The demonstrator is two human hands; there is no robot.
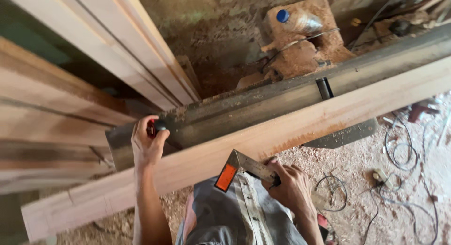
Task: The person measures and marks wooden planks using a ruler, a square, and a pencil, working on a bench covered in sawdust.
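2 hands are in view: 1 left hand [148, 144] and 1 right hand [291, 186]. There is 1 long plank [291, 127] lying across the machine, and 1 grey machine bed [263, 106] behind it. 1 metal square [244, 167] with 1 orange handle end [226, 177] sits at the plank's near edge. 1 small red and black object [155, 127] is under the left hand. 1 plastic bottle [297, 20] with 1 blue cap [282, 15] lies on the sawdust-covered block. 1 short black cylinder [324, 88] stands on the machine. About 4 pale boards [122, 43] lean at upper left; the exact count is hard to tell. Several cables [404, 156] are on the floor, too tangled to count.
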